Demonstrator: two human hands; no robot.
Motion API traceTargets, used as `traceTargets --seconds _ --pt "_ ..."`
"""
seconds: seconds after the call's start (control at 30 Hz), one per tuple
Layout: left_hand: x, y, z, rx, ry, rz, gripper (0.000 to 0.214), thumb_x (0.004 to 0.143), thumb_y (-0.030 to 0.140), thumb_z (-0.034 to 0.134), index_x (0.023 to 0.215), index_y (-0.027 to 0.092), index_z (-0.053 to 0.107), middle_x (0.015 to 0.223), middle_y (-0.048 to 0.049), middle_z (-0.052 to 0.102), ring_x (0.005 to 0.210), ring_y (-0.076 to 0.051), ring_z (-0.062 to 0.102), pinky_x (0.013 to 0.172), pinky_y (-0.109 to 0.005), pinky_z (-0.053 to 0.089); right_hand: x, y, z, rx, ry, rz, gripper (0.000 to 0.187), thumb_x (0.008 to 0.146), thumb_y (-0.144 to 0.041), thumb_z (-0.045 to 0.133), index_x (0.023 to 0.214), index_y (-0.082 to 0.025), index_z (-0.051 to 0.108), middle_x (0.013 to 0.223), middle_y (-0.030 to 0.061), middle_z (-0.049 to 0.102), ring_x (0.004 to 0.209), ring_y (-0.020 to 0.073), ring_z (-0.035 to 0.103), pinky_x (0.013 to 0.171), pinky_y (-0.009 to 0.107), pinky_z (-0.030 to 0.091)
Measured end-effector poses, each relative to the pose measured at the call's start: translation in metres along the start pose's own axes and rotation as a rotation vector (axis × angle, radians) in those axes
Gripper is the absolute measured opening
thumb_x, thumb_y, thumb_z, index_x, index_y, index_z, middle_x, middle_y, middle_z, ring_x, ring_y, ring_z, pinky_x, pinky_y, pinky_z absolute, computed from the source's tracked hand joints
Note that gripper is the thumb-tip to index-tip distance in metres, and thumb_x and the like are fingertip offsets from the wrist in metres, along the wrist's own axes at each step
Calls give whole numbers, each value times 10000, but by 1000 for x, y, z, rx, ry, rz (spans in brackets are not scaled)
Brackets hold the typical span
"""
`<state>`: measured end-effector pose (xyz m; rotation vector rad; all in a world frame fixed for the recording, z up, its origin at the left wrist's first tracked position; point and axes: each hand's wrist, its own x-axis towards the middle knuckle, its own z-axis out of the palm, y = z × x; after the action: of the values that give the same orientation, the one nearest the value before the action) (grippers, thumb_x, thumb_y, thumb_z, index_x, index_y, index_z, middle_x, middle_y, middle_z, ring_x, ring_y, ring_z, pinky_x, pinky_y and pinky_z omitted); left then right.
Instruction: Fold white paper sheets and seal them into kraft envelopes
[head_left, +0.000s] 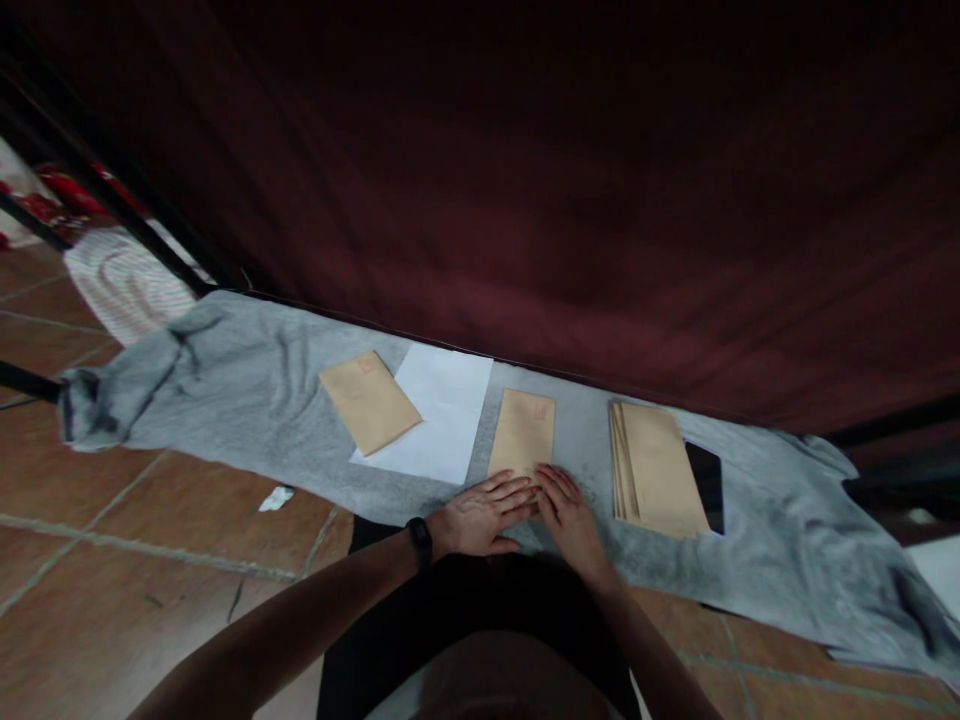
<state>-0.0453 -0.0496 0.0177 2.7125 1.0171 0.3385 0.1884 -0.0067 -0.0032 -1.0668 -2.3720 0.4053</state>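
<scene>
A brown paper envelope [523, 430] with faint red print near its far right corner lies flat in front of me. My left hand [484, 514] rests with fingers stretched across its near end, a dark band on the wrist. Beside it, my right hand [568, 514] lies with its fingers on the same near edge. The fingertips of both hands almost meet there, covering that end of the envelope. To the left, another brown envelope [369, 402] lies askew over white paper [448, 410].
On the right, a stack of brown envelopes [660, 465] partly overlaps a dark flat device [706, 485]. Everything sits on a grey cloth [247, 385] along a narrow surface. A dark red curtain [525, 200] hangs behind. A crumpled white scrap [277, 498] lies on the tiled floor [210, 550].
</scene>
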Motion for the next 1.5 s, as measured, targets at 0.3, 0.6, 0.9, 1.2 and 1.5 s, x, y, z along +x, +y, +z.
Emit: traceTargets --seconds 0.3,0.6,0.9,1.2,1.5 --pt "0 -2 3 -32 32 13 691 960 550 601 1561 257 426 1608 -82 461 1525 -293 342 1292 -469 176 66 7 13 -225 -266 -131 496 1096 -322 292 1560 -234 446 1655 66 381 1516 237 360 1255 504 273" --pt "1 -3 2 -45 -25 5 711 962 551 587 1587 296 362 1668 -73 361 1556 -288 276 1281 -503 178 124 30 29 -328 -259 -90 501 1090 -338 318 1568 -246 434 1662 50 369 1521 237 347 1261 472 227" --pt "-1 -2 1 -7 -13 10 710 966 548 561 1586 261 366 1665 -89 364 1554 -312 272 1275 -509 192 154 25 42 -374 -209 58 544 1083 -337 297 1603 -193 365 1666 87 355 1527 252 326 1261 469 186" --pt "0 -3 2 4 -6 11 707 971 565 540 1589 273 361 1658 -89 378 1548 -309 291 1268 -494 201 150 19 45 -327 -164 -3 528 1082 -324 295 1584 -197 394 1636 85 412 1515 267 357 1245 506 231" --pt "2 -2 -1 13 -3 5 678 968 571 552 1564 282 407 1621 -90 438 1501 -302 376 1247 -480 239 129 1 40 -329 -245 -79 506 1089 -338 336 1575 -219 414 1640 55 401 1525 232 345 1266 497 228"
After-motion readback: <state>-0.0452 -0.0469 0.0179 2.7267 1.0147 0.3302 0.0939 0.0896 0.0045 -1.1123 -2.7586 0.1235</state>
